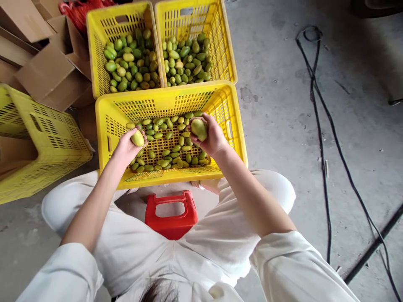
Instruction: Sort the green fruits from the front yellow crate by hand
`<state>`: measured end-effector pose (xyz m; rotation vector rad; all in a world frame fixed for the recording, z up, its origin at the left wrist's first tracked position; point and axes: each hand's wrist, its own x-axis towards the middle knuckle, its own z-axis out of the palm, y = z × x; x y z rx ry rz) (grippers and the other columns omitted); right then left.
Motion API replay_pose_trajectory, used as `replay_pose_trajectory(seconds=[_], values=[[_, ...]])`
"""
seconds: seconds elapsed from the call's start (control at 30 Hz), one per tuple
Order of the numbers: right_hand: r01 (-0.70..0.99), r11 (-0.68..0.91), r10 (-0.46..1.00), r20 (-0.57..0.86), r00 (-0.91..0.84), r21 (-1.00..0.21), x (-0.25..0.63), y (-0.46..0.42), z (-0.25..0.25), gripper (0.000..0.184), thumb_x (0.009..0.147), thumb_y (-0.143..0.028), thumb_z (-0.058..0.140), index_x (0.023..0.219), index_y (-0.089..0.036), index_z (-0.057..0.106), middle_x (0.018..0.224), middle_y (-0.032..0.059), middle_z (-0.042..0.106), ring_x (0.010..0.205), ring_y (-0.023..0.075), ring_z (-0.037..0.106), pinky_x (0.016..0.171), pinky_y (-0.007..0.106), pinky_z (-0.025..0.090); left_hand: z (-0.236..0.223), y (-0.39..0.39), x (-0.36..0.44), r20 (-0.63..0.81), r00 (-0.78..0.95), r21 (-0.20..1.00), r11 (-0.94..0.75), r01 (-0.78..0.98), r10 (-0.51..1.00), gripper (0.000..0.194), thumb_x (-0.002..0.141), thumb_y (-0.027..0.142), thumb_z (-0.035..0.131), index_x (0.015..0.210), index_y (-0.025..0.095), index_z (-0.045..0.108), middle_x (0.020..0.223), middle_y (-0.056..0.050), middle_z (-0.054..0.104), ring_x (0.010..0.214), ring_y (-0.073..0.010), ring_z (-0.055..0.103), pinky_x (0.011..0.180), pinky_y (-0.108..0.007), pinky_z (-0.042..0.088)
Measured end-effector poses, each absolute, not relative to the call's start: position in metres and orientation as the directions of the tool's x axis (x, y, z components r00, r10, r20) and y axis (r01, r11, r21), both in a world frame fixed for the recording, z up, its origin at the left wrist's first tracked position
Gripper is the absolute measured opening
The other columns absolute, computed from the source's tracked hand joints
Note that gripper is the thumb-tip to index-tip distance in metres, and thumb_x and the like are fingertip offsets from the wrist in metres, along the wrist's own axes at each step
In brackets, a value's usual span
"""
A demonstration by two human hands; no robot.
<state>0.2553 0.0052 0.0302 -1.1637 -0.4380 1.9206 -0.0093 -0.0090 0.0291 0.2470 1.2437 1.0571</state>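
My left hand (125, 147) is closed around a yellow-green oval fruit (137, 138), held over the left side of the near yellow crate (171, 181). Over the crate's right half, my right hand (215, 135) grips a larger, rounder-looking green fruit (199, 129) with its fingers curled beneath. Below both hands, many small green oval fruits (166, 152) lie spread in a loose layer on the slatted crate floor. My hands and forearms cover part of them.
Behind stand a back-left yellow crate (94, 79) and a back-right one (231, 54), both holding more green fruits. Another yellow crate (59, 142) lies tipped at left, near cardboard boxes (47, 71). A red stool (171, 226) is between my legs. Black cable (335, 138) runs across the concrete floor.
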Motion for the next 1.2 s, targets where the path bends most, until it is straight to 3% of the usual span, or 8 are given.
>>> replay_pose_trajectory(seconds=[0.13,0.27,0.37,0.5,0.7,0.9,1.03,1.2], values=[[-0.657,-0.473,0.841,-0.523,-0.138,-0.587,0.267,0.014,0.022,0.018,0.090,-0.035,0.067,0.103,-0.022,0.064,0.083,0.0008,0.069,0.073,0.0158,0.066,0.064,0.028,0.060,0.031,-0.010,-0.011,-0.568,-0.062,0.716,0.455,-0.529,0.821,0.011,0.083,0.014,0.075,0.094,0.018,0.072,0.094,-0.006,0.075,0.090,-0.0191,0.075,0.084,-0.032,0.062],[-0.656,-0.357,0.917,-0.383,-0.111,-0.665,0.267,0.011,0.014,0.024,0.085,-0.033,0.078,0.099,-0.028,0.059,0.085,-0.0010,0.067,0.086,0.0190,0.071,0.075,0.033,0.063,0.034,-0.015,-0.009,-0.543,0.004,0.749,0.486,-0.450,0.840,0.026,0.069,0.009,0.089,0.088,0.016,0.073,0.086,-0.002,0.072,0.076,-0.0140,0.072,0.070,-0.025,0.060],[-0.622,-0.392,0.913,-0.371,-0.171,-0.678,0.259,0.005,0.016,0.034,0.079,-0.031,0.086,0.092,-0.027,0.055,0.081,-0.0040,0.065,0.076,0.0149,0.068,0.069,0.029,0.061,0.036,-0.017,-0.005,-0.570,0.040,0.732,0.530,-0.429,0.821,0.033,0.063,0.011,0.095,0.073,0.016,0.065,0.071,0.003,0.064,0.059,-0.0078,0.063,0.054,-0.018,0.050],[-0.463,-0.512,0.858,-0.406,-0.315,-0.724,0.245,-0.006,0.026,0.044,0.066,-0.032,0.095,0.084,-0.024,0.056,0.063,-0.0066,0.058,0.056,0.0104,0.054,0.048,0.021,0.045,0.039,-0.014,-0.005,-0.637,0.044,0.678,0.586,-0.444,0.770,0.045,0.080,0.035,0.090,0.063,0.017,0.052,0.052,0.007,0.048,0.040,-0.0030,0.044,0.039,-0.015,0.033],[-0.276,-0.614,0.787,-0.545,-0.289,-0.740,0.245,-0.006,0.021,0.040,0.085,-0.055,0.078,0.074,-0.022,0.059,0.054,-0.0003,0.056,0.045,0.0130,0.049,0.037,0.024,0.035,0.048,-0.009,-0.013,-0.660,0.024,0.634,0.574,-0.518,0.751,0.062,0.099,0.063,0.054,0.056,0.020,0.047,0.042,0.004,0.035,0.032,-0.0072,0.033,0.032,-0.020,0.024],[-0.551,-0.550,0.821,-0.529,-0.216,-0.628,0.261,0.009,0.012,0.023,0.094,-0.045,0.062,0.097,-0.022,0.066,0.074,0.0028,0.068,0.073,0.0203,0.067,0.055,0.029,0.057,0.040,-0.008,-0.008,-0.647,-0.085,0.647,0.487,-0.587,0.757,0.031,0.102,0.034,0.048,0.086,0.017,0.069,0.083,-0.009,0.075,0.072,-0.0157,0.072,0.062,-0.024,0.057],[-0.614,-0.475,0.873,-0.425,-0.239,-0.630,0.260,0.008,0.021,0.025,0.095,-0.046,0.062,0.109,-0.025,0.067,0.089,0.0023,0.072,0.094,0.0204,0.071,0.070,0.030,0.061,0.031,-0.011,-0.007,-0.629,-0.053,0.694,0.529,-0.489,0.776,0.007,0.092,0.024,0.068,0.091,0.017,0.069,0.090,-0.008,0.077,0.079,-0.0151,0.074,0.068,-0.022,0.058],[-0.629,-0.484,0.867,-0.429,-0.252,-0.608,0.248,0.000,0.032,0.035,0.090,-0.056,0.074,0.088,-0.024,0.060,0.079,0.0001,0.063,0.079,0.0159,0.066,0.065,0.026,0.060,0.034,-0.014,-0.007,-0.600,0.013,0.694,0.529,-0.489,0.800,0.025,0.072,0.010,0.080,0.074,0.018,0.057,0.062,0.005,0.058,0.050,-0.0060,0.057,0.047,-0.016,0.043]])
